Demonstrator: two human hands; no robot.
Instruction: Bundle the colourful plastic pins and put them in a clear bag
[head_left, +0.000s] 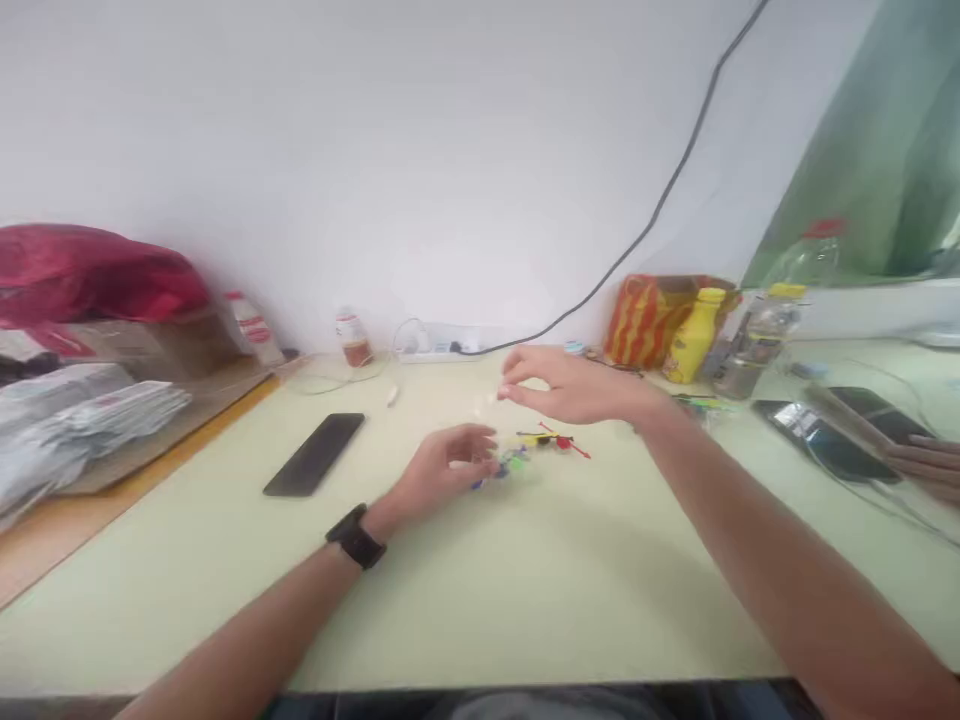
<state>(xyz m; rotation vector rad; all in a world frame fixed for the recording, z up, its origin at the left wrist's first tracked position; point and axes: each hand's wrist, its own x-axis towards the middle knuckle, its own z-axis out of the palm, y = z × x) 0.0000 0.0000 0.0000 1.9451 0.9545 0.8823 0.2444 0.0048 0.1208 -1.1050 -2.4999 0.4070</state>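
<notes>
Left hand (442, 470) curled narrow, fingertips touching small coloured pieces (517, 460) at 3 o'clock. Right hand (570, 385) hovered above, pinching something tiny, pale, blurred. Black phone (315, 453) at 9 o'clock.

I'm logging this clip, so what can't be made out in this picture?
Head view:
- Small coloured pieces: blurred, partly behind the left hand; kind unclear.
- Right hand: whether its fingertips pinch anything is too small and blurred.
- Another person's fingers: cut off by the right edge.
- Bottle label: unreadable.
</notes>
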